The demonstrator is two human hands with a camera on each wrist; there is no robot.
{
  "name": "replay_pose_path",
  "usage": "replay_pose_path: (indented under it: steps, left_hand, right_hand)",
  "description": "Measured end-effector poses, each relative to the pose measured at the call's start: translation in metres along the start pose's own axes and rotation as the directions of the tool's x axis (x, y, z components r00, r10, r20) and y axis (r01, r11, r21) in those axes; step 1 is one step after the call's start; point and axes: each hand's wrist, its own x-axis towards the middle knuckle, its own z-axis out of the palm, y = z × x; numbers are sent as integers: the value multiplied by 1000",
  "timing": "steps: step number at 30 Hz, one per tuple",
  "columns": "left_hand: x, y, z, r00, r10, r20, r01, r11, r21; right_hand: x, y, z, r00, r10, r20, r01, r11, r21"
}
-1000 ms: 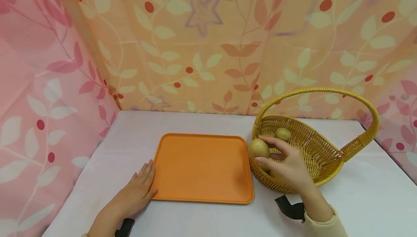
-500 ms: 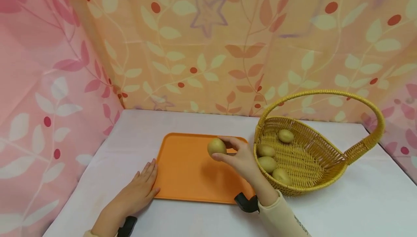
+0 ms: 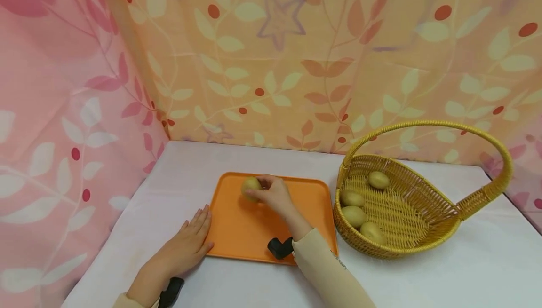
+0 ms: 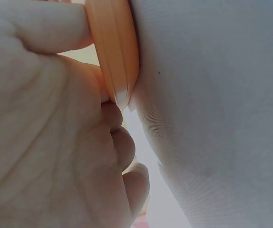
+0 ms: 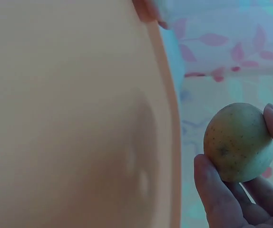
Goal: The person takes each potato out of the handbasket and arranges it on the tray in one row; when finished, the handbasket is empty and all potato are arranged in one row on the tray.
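Note:
My right hand pinches a potato between thumb and fingers above the back left part of the orange tray. In the right wrist view the potato shows speckled yellowish skin and hangs clear of the tray's surface. My left hand lies with straight fingers against the tray's left edge. The left wrist view shows its thumb and fingers touching the tray's rim.
A yellow wicker basket with a tall arched handle stands right of the tray. Inside it are several potatoes, one of them near the back. White cloth covers the table, and patterned curtains rise behind and at the left.
My right hand has carried the potato leftward from the basket to above the tray. The left hand stays at the tray's edge. The head view has shifted slightly.

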Motion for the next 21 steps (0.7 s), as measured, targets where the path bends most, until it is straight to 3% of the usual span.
replay_pose_path:
  steps: [4,12,16,21]
  left_hand:
    - [0,0,0,1000,-5,10,5,1000,-9]
    - [2,1,2,998,-29,55,31,999,-41]
    - [3,2,1,998,-36,58,38,999,-33]
    - [2,2,-3,997,-45,58,46,999,-23]
  right_hand:
    - [14,2,16,999,41,5,-42,999,27]
    - [33,9,42,995,97,-21,-97,995,-18]
    - [35,10,46,996,74,-56,-77,996,-55]
    - [38,11,49,996,-6,-84,-10,981,-195]
